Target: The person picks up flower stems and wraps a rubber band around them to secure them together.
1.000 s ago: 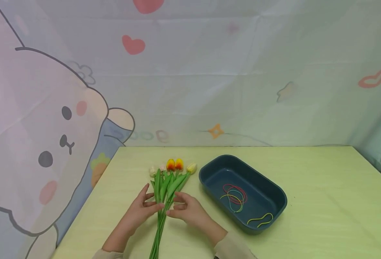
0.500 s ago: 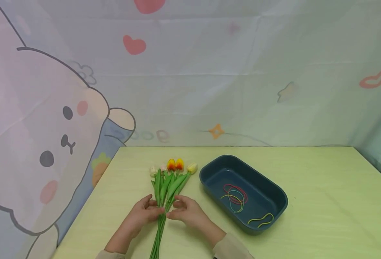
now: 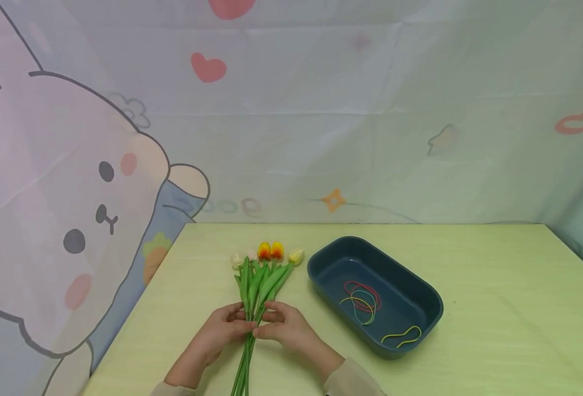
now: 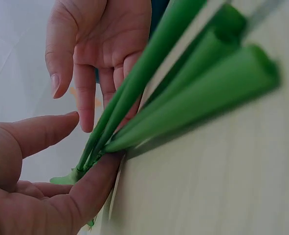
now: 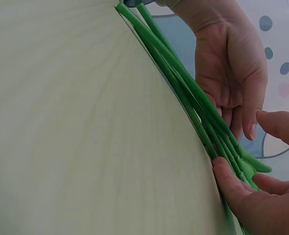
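A bunch of tulips (image 3: pixel 254 283) lies on the table, with white, pale pink, orange-red and pale yellow heads at the far end. Its green stems (image 3: pixel 243 363) run toward the person. My left hand (image 3: pixel 222 333) is at the left side of the stems, just below the leaves. Opposite it, my right hand (image 3: pixel 286 329) reaches in from the right. Seen from the left wrist, the left fingers (image 4: pixel 93 188) touch the stems low down while the thumb stands apart above. In the right wrist view, the right fingertips (image 5: pixel 222 169) touch the stems, thumb spread away.
Right of the flowers stands a dark blue basin (image 3: pixel 422 291). Inside it lie red and teal rubber bands (image 3: pixel 374 300) and a yellow band (image 3: pixel 401 334). The pale yellow table (image 3: pixel 499 308) ends at a printed cloth backdrop (image 3: pixel 291 137).
My left hand has moved slightly down and closer to the stems, its fingers now lower and drawn in. The right hand has stayed nearly in place. The basin has not moved.
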The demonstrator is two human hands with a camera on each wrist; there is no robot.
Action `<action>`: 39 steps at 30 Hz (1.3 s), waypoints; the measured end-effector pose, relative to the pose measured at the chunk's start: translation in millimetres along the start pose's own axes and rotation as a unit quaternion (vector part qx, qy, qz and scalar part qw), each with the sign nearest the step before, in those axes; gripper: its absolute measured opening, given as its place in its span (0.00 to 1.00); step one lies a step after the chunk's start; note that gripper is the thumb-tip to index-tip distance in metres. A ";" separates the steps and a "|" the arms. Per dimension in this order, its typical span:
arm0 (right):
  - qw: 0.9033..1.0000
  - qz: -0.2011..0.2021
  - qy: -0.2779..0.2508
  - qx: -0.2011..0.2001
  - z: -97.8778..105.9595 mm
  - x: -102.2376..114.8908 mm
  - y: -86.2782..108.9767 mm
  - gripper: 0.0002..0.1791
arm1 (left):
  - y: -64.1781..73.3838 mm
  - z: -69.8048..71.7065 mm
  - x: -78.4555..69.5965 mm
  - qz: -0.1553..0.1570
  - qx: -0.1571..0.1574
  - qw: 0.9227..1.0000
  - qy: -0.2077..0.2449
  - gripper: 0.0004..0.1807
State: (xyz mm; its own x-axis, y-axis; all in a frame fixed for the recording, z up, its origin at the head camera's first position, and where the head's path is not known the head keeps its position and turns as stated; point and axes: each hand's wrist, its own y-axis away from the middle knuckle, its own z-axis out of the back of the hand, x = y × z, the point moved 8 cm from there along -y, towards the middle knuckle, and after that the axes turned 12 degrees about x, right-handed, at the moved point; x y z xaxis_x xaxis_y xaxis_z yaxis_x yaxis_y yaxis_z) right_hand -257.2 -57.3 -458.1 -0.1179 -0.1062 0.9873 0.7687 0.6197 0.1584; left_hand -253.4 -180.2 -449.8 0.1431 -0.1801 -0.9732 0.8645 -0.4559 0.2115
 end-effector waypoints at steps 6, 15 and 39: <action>1.000 0.008 -0.004 0.002 -1.3 2.0 0.5 0.36 | -1.7 -2.6 0.7 0.000 0.013 1.000 0.008 0.37; 1.000 0.010 0.007 -0.002 -1.6 1.7 1.7 0.34 | -1.6 -4.9 1.5 0.007 0.022 1.000 0.003 0.35; 1.000 0.023 0.012 -0.001 -2.9 -2.1 -0.1 0.14 | -3.2 -22.7 8.6 0.023 0.088 0.994 0.054 0.24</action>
State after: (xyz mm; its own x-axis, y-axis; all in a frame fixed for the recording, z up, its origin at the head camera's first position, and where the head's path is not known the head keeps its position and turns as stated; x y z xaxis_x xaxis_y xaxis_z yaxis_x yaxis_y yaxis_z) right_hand -255.2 -59.4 -460.2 -0.0664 -0.0962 0.9931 0.7741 0.6230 0.1121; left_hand -244.0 -160.4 -460.8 0.2392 -0.1146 -0.9642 0.7593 -0.5969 0.2593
